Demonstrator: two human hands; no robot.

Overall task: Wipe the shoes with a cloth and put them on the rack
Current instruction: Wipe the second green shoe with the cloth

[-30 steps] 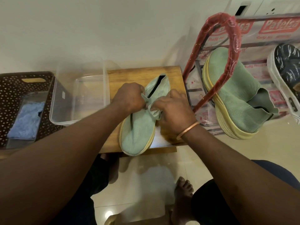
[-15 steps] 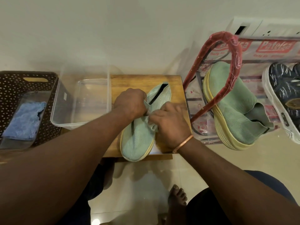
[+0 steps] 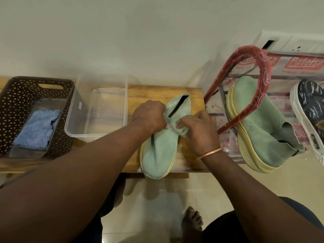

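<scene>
Wiping step in hand: green shoe [image 3: 157,151] lies on the counter [image 3: 191,95], left hand [image 3: 150,116] gripping its upper, right hand [image 3: 201,132] pinching a pale fabric fold [image 3: 179,128] against it; next likely needs a lift to the rack [image 3: 263,67].

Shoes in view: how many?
3: one green shoe on the wooden stool; a second green shoe on the rack; a dark patterned shoe at the right edge. Others may be off-frame.

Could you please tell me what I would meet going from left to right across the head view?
Brown basket, clear tub, flat green shoe, tilted green shoe, dark patterned shoe.
</scene>
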